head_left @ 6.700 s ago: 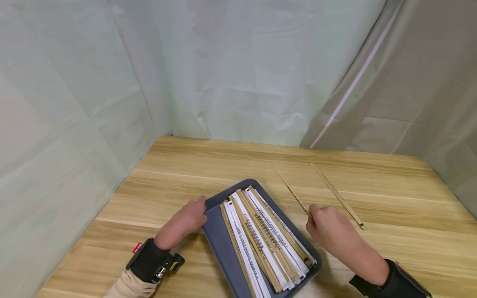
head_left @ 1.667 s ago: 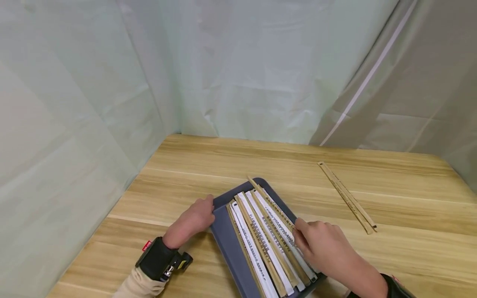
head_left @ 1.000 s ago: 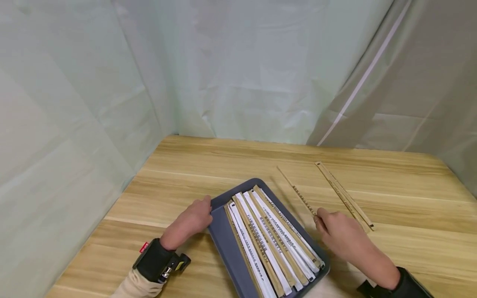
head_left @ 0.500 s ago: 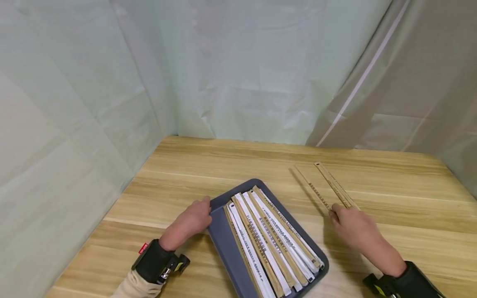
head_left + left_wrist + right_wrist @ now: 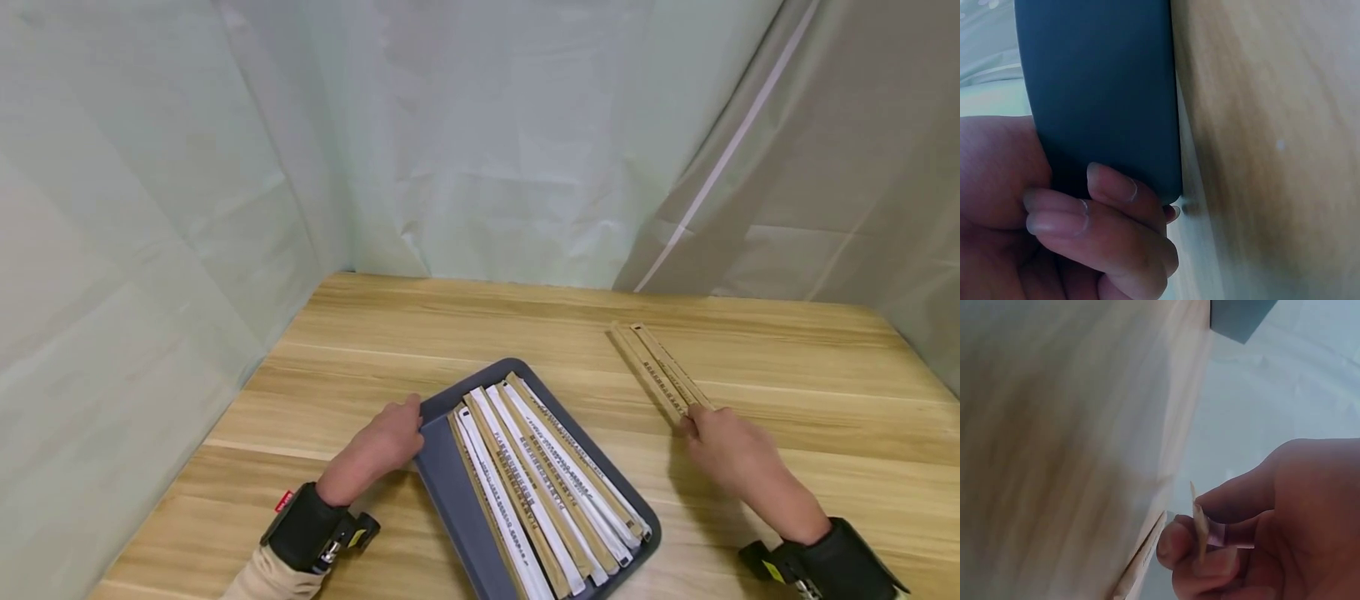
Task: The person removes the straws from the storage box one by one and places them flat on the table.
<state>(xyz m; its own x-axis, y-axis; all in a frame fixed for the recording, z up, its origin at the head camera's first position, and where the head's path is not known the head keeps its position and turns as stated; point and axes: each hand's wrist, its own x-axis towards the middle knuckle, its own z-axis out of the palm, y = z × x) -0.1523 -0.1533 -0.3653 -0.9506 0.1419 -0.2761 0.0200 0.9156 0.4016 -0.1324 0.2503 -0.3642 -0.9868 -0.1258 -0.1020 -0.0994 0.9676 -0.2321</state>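
Note:
My left hand (image 5: 382, 437) grips the far left corner of a dark grey tray (image 5: 442, 475); in the left wrist view its curled fingers (image 5: 1125, 240) wrap the tray's end. White and brown paper-wrapped straws with printed lettering, such as this white straw (image 5: 491, 492), lie lengthwise in the tray. To the right, my right hand (image 5: 735, 450) pinches the near end of a brown paper-wrapped straw (image 5: 647, 371), seen edge-on between thumb and fingers in the right wrist view. Right beside it, brown wrapped straws (image 5: 670, 360) lie on the table, their near ends hidden behind the hand.
The wooden table (image 5: 360, 333) carries everything. Pale sheeting (image 5: 487, 150) hangs behind and to the left, with a greyer sheet (image 5: 847, 183) at the right. A strip along the tray's left side holds no straws.
Earlier one brown straw lay on the table, then two. My right hand has since lifted another from the tray and carried it right, alongside them. My left hand keeps its grip on the tray.

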